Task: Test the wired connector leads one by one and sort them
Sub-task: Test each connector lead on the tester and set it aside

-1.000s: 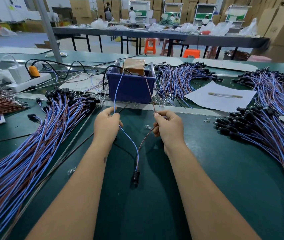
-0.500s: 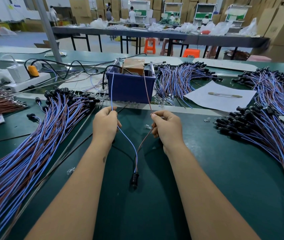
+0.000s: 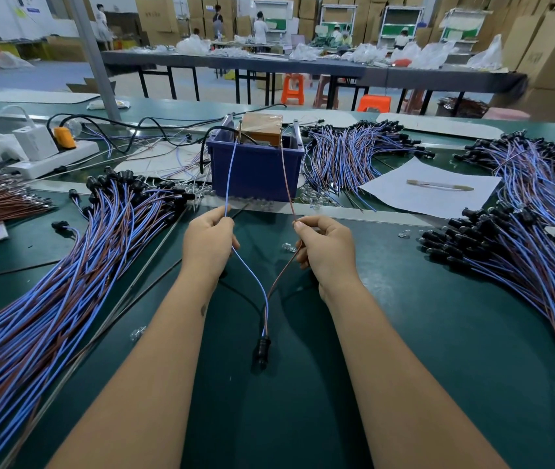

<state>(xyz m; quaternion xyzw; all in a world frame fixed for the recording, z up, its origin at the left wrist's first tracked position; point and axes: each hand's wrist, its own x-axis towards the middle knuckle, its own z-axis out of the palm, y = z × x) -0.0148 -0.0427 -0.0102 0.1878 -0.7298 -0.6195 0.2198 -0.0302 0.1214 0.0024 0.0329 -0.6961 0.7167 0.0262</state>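
One connector lead lies between my arms, its black connector resting on the green table. My left hand pinches the lead's blue wire. My right hand pinches its brown wire. Both wire ends run up to the tester, a brown box standing in a blue bin, just beyond my hands.
A big pile of blue and brown leads fans out on the left, another pile on the right, a third bundle behind the bin. A white sheet with a pen lies right of centre. A power strip sits far left.
Both hands have edged slightly forward toward the blue bin, keeping their hold on the two wires. The black connector has slid a little forward on the table.
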